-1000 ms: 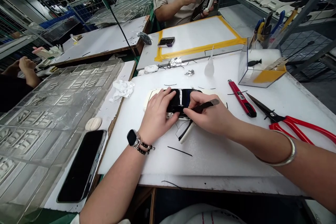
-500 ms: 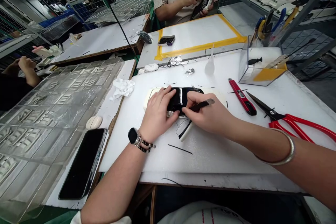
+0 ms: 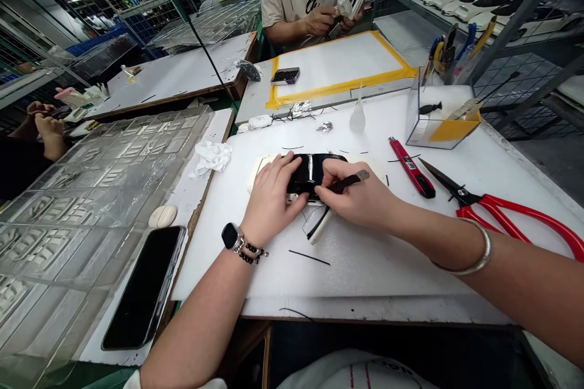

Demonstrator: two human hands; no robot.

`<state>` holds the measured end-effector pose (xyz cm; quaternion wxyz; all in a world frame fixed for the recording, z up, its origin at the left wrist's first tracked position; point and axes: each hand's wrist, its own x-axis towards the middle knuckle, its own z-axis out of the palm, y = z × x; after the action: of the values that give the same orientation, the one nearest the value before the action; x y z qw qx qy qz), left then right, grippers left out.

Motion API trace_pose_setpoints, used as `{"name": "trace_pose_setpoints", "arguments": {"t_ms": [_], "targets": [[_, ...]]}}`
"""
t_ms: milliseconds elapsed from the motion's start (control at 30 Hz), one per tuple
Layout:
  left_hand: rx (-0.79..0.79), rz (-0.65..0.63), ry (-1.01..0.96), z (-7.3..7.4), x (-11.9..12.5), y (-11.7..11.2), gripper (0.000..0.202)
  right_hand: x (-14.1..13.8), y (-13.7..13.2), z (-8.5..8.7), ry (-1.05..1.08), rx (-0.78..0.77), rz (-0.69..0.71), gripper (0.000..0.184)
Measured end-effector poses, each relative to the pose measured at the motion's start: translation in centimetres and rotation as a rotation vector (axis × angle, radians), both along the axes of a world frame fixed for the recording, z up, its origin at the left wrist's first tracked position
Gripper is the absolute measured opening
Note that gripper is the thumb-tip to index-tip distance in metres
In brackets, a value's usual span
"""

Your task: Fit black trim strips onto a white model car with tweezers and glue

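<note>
A white model car (image 3: pixel 256 173) with a glossy black roof (image 3: pixel 301 175) lies on the white foam sheet in front of me. My left hand (image 3: pixel 272 197) grips it, fingers over the roof and thumb along the near side. Dark tweezers (image 3: pixel 350 181) are pinched in my right hand (image 3: pixel 356 197), and its fingertips press close to the roof's near edge. What the tips touch is hidden by the fingers. From the car's near side a white piece with a black edge (image 3: pixel 319 228), like an opened door, sticks out. A thin black strip (image 3: pixel 309 258) lies nearer to me.
To the right lie a red utility knife (image 3: pixel 412 168) and red-handled scissors (image 3: pixel 506 219), behind them a clear tool box (image 3: pixel 438 115). A phone (image 3: pixel 143 289), crumpled tissue (image 3: pixel 211 158) and compartmented parts tray (image 3: pixel 104 194) are left. A person (image 3: pixel 314 0) works opposite; finished-looking cars (image 3: pixel 465 0) stand on a shelf.
Both hands keep nearly the same pose on the car and tweezers. The view has shifted slightly. The person opposite has lowered the white part in their hands and moved it left.
</note>
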<state>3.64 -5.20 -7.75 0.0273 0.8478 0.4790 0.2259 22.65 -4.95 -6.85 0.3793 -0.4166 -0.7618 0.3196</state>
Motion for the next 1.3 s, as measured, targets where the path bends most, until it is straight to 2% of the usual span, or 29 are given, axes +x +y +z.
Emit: {"name": "trace_pose_setpoints", "arguments": {"t_ms": [367,700,1033,1300], "targets": [[0.008,0.003,0.006,-0.1,0.0,0.0,0.056,-0.7,0.1,0.7,-0.123,-0.073,-0.038,0.014],[0.014,0.010,0.007,0.0,0.0,0.0,0.056,-0.3,0.0,0.3,0.057,-0.047,-0.049,0.017],[0.003,0.016,0.016,-0.1,0.0,0.1,0.057,-0.4,0.0,0.4,-0.049,-0.052,-0.033,0.016],[0.006,0.004,0.013,-0.1,-0.2,0.1,0.051,-1.9,0.8,2.8,-0.347,-0.155,-0.040,0.011]]}}
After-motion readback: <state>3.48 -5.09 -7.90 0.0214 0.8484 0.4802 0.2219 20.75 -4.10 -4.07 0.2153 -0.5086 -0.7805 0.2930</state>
